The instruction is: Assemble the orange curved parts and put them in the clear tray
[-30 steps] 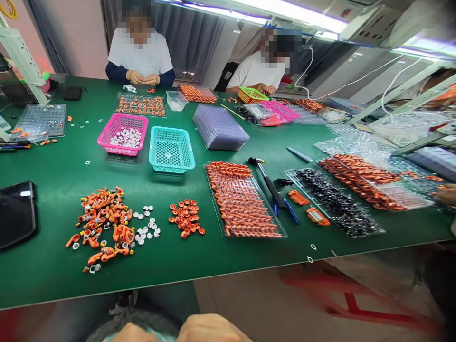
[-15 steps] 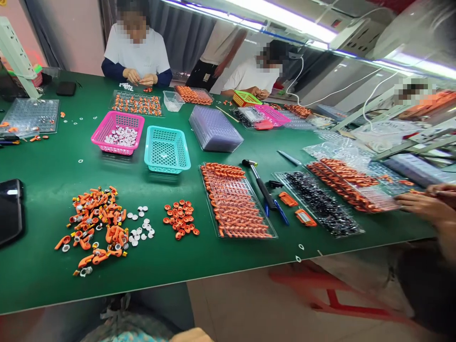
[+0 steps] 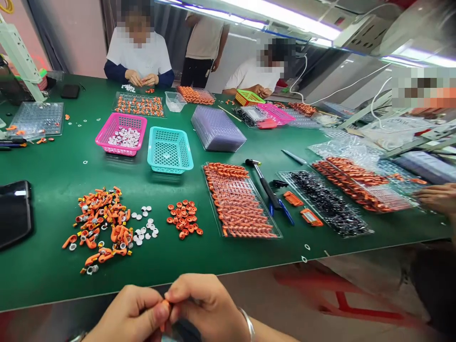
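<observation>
My left hand [image 3: 130, 313] and my right hand [image 3: 206, 306] meet below the near table edge, fingertips pinched together on a small orange part [image 3: 166, 308] that is mostly hidden between them. A bracelet is on my right wrist. On the green table [image 3: 53, 266] in front lie a pile of orange clip pieces [image 3: 101, 228], several white discs [image 3: 144, 228] and a cluster of small orange caps [image 3: 183, 218]. A clear tray filled with rows of orange parts [image 3: 240, 202] sits to the right of the caps.
A pink basket [image 3: 121, 134] and a teal basket [image 3: 169, 149] stand mid-table, a stack of clear trays [image 3: 217, 128] behind. A hammer [image 3: 263, 183], a tray of black parts [image 3: 327, 202] and a phone [image 3: 14, 213] lie around. Other people work at the far side; another person's hand [image 3: 438, 198] rests at right.
My hands have risen into view at the bottom edge and now pinch a small orange part together. The view has shifted slightly; the person's hand at right has drawn back a little.
</observation>
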Motion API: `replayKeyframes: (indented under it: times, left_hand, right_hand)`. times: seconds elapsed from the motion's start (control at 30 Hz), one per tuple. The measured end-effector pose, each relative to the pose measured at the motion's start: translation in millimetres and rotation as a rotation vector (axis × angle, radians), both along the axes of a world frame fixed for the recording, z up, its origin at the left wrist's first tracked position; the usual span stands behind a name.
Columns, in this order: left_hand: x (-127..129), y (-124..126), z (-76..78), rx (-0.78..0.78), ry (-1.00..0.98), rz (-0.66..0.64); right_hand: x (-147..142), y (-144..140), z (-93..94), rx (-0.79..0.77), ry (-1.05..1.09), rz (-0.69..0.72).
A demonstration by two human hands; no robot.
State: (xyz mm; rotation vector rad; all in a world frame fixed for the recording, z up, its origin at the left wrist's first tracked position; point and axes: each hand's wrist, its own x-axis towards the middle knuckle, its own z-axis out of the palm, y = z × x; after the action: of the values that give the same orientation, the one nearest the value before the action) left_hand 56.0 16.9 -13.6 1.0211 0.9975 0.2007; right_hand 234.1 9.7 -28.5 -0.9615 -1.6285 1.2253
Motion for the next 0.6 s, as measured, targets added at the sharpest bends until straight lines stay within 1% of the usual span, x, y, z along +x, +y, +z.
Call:
replayKeyframes:
  times: [0.07, 0.17, 0.33, 0.43, 0.6]
  left_hand:
    - [0.4, 5.1, 2.5, 0.003, -0.022, 0.055]
    - [-2.8, 3.4, 0.2, 0.036, -0.023, 0.085]
    - [-5.5, 0.6, -0.2, 0.078, -0.014, 0.072]
    - [-5.7, 0.9, 1.6, 0.107, -0.005, 0.068]
    - [-7.3, -1.7, 1.2, 0.150, 0.007, 0.039]
  right_hand:
    - [-1.6, 5.9, 4.7, 0.029, 0.040, -0.044]
    - [-3.8, 6.6, 1.3, 0.073, 0.071, -0.073]
    - [-5.2, 0.6, -3.7, 0.065, 0.091, -0.100]
    - [-4.2, 0.4, 0.0, 0.102, 0.072, -0.094]
    - [-2.2, 2.6, 7.3, 0.173, 0.037, -0.038]
